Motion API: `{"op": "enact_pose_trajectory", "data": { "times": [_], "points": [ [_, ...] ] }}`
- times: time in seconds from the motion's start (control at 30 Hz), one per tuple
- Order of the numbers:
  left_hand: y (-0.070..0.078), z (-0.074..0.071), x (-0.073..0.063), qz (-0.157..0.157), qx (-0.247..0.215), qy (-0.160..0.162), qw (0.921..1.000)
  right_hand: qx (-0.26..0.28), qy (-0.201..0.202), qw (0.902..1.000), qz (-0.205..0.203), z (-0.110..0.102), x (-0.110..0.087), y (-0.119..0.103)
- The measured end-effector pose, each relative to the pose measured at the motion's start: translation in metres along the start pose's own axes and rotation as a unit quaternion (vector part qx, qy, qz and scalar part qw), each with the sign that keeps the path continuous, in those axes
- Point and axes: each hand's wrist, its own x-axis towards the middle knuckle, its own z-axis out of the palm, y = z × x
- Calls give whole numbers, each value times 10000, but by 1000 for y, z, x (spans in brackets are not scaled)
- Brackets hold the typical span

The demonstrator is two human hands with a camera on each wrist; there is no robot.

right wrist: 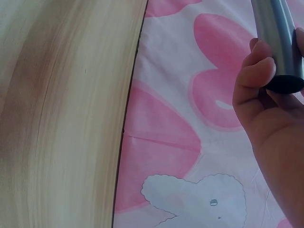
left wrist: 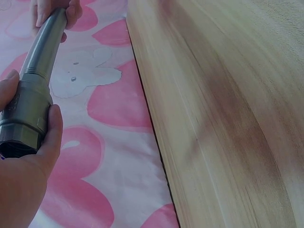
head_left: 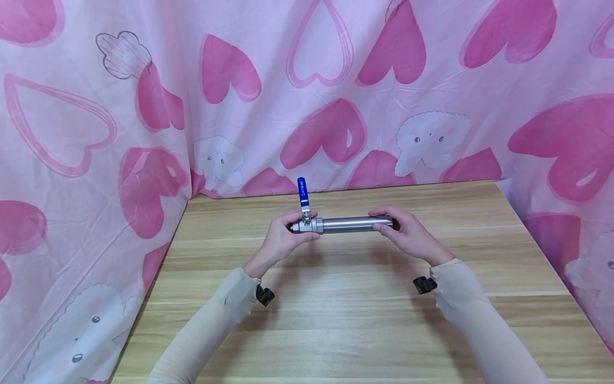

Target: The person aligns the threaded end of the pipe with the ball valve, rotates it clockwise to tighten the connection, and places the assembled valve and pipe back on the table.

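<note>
A ball valve with a blue lever handle is joined to a straight metal pipe. The pair is held level above the table. My left hand grips the valve body, thumb on the near side and fingers on the far side. At the pipe's other end, my right hand pinches it between thumb and fingers. In the left wrist view the valve body sits between thumb and fingers. The right wrist view shows the pipe's dark open end beside the curled fingers.
The wooden table lies beneath both hands. A pink curtain with hearts and white cartoon figures hangs behind and at both sides. A dark clip-like piece is by the right cuff, and a similar one by the left.
</note>
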Motion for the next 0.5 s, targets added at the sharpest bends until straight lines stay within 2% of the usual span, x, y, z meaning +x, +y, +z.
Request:
{"op": "enact_pose_trajectory", "data": {
  "times": [0.2,0.5],
  "points": [
    [0,0,-1,134,14,6,9999,70,-14,9999,94,0,0,0],
    [-1,0,0,159,23,7,9999,-111,34,9999,95,1,1,-1]
  ]
}}
